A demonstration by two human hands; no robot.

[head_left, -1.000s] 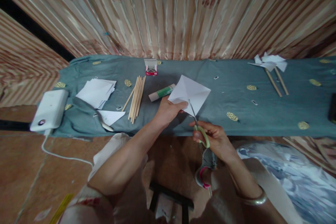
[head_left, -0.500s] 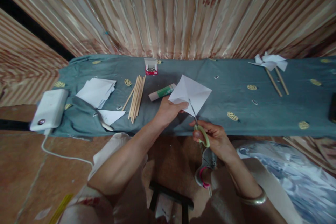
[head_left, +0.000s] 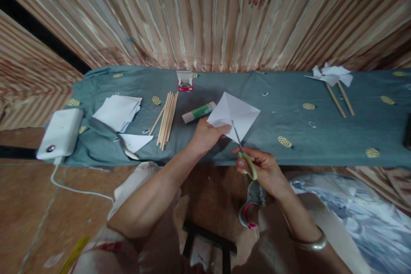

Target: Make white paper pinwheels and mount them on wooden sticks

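Observation:
My left hand (head_left: 205,136) pinches the near left edge of a creased white paper square (head_left: 236,113), held just above the blue-grey cloth. My right hand (head_left: 261,170) is closed round the green handles of a pair of scissors (head_left: 244,154). The blades point up into the paper's near corner, along a crease. A green-and-white glue stick (head_left: 198,112) lies just left of the paper. Beside it are a bundle of wooden sticks (head_left: 167,119) and a small red box of pins (head_left: 185,81).
A low table under a blue-grey cloth (head_left: 289,128) runs across the view, with a striped curtain behind. A stack of white paper (head_left: 118,111) and a white device (head_left: 61,133) with a cable lie left. Finished paper pinwheels on sticks (head_left: 334,83) lie far right.
The paper and both hands have shifted very slightly right. The scissor blades stay in the paper's near corner.

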